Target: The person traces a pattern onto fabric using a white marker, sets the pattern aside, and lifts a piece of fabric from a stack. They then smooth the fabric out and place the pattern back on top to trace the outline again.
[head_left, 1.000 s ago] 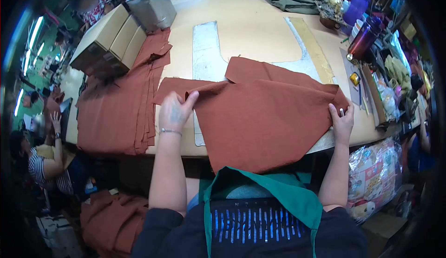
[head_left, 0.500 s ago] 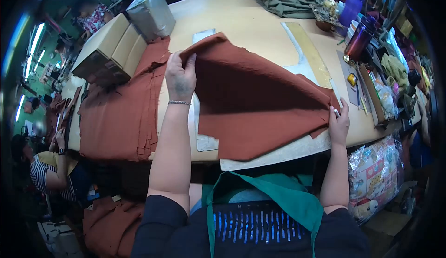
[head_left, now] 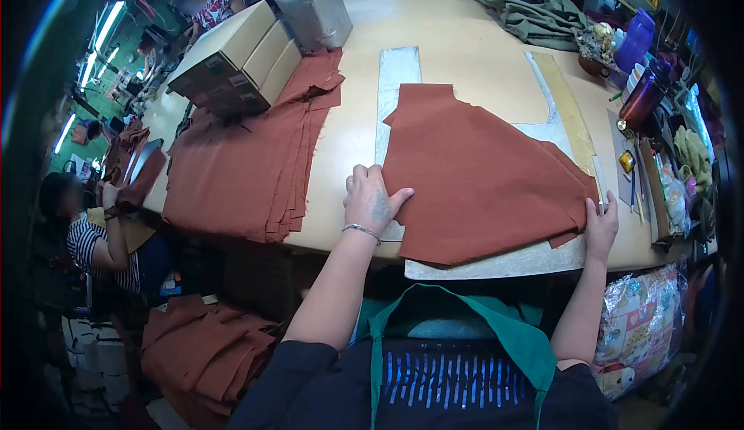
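A rust-brown cloth piece (head_left: 480, 174) lies flat at the centre of the frame, over a grey pattern template (head_left: 397, 73) on a pale table (head_left: 465, 35). The left hand (head_left: 374, 204) rests palm down, fingers spread, on the cloth's left edge. The right hand (head_left: 601, 227) touches its right corner at centre right; whether it grips cannot be told. A stack of matching cloth (head_left: 248, 166) lies at left, near cardboard boxes (head_left: 240, 58).

L hand (head_left: 374, 201) flat, palm down, fingers spread; L arm (head_left: 333, 290) reaches fwd. R hand (head_left: 601, 225) fingers fwd, grip unclear; R arm (head_left: 583, 314) straight.
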`<state>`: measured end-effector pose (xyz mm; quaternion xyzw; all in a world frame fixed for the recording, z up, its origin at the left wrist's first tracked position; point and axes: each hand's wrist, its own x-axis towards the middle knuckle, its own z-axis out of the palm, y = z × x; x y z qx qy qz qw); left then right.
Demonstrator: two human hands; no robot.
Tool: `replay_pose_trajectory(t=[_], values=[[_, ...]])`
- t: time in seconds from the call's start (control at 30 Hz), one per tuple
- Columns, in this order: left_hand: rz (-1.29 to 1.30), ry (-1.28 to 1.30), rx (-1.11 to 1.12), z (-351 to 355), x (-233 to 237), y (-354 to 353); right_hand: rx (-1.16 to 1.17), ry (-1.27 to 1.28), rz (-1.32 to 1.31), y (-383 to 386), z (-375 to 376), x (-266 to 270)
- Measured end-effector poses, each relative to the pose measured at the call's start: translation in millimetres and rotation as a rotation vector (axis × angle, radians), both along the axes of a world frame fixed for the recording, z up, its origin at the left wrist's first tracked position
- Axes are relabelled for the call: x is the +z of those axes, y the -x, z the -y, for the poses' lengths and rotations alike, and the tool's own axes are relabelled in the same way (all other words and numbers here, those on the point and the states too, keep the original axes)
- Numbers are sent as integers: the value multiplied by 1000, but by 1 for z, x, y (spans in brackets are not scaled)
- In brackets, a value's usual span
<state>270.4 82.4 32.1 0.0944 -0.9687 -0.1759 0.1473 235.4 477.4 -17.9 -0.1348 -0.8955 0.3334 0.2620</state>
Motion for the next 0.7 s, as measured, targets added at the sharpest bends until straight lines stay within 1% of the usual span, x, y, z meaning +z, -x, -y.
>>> replay_pose_trajectory(t=[0.07, 0.17, 0.2, 0.27, 0.3, 0.33, 0.37, 0.43, 0.47, 0.53, 0.6, 0.7], values=[[-13, -67, -1, 5, -11, 9, 19, -150, -101, 11, -11, -10], [45, -147, -21, 15, -23, 19, 24, -47, 163, 14, -9, 17], [60, -166, -25, 19, -27, 21, 23, -30, 163, 16, -12, 16], [87, -211, -28, 23, -34, 24, 166, 277, 117, 19, -27, 3], [10, -174, -32, 23, -36, 23, 237, 428, 99, 19, -31, -2], [-63, -136, -38, 22, -39, 21, 259, 688, 139, 8, -16, 17], [-136, -98, -47, 22, -42, 20, 241, 796, 127, 1, -9, 25], [-18, -448, -44, 35, -46, 25, 193, 1011, 101, -9, -5, 32], [45, -621, -44, 44, -48, 26, 237, 1023, 97, -12, -12, 26], [73, -1078, -46, 60, -39, 18, 324, 1047, 92, -17, -26, 15], [75, -1494, -63, 62, -25, 7, 327, 975, 110, -21, -25, 14], [67, -1250, 174, 50, -12, -4, 340, 816, 111, -19, -4, 17]])
